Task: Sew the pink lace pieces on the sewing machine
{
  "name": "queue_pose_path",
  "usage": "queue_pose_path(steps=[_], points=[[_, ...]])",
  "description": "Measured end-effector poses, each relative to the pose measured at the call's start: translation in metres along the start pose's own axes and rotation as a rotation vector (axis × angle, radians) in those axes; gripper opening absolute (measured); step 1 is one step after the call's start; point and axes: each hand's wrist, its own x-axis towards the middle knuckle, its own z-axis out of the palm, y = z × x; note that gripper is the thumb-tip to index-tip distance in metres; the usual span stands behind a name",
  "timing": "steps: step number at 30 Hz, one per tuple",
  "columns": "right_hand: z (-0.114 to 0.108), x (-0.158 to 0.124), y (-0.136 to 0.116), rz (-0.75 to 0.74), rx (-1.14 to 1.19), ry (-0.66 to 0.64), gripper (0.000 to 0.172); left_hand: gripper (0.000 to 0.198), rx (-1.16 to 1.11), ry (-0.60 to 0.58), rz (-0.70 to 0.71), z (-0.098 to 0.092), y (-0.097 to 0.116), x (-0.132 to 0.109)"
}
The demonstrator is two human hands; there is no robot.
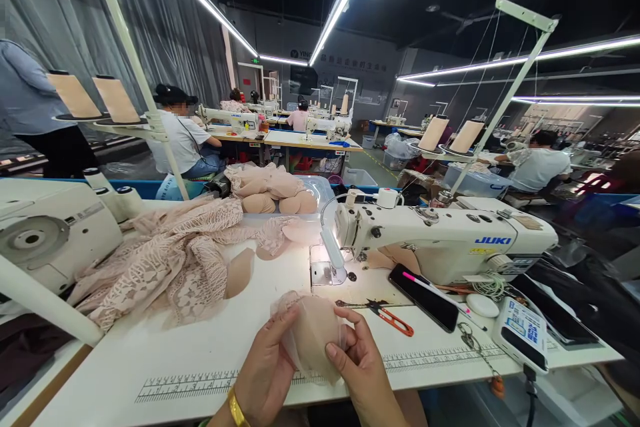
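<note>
Between my two hands is a beige bra cup with sheer mesh and lace at its edge, held over the front of the white table. My left hand grips the cup's left side, thumb on its upper face. At the right side my right hand closes on it, thumb pressed on the front and fingers behind. Just beyond stands the sewing machine, its lamp lit over the needle plate. A loose beige cup pad lies left of the plate, beside a heap of pink lace fabric.
Orange thread snips, a black phone, a pink-tipped pen and a white power bank lie right of my hands. Behind the lace, a clear bin bears stacked cups. Thread cones stand above. Other people sit at machines farther off.
</note>
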Motion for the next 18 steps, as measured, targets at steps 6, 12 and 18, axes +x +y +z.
queue_pose_path(steps=[6,12,18], points=[[-0.001,-0.001,0.002,0.018,-0.014,-0.035,0.068,0.04,0.065,-0.005,-0.017,0.004,-0.001,0.002],[-0.017,-0.001,-0.001,0.034,-0.178,-0.162,0.085,0.038,0.036,0.058,-0.004,0.013,0.009,0.009],[-0.042,0.025,-0.03,-0.147,-0.501,-0.279,0.045,0.038,0.508,-0.481,-0.043,0.012,0.037,0.006]])
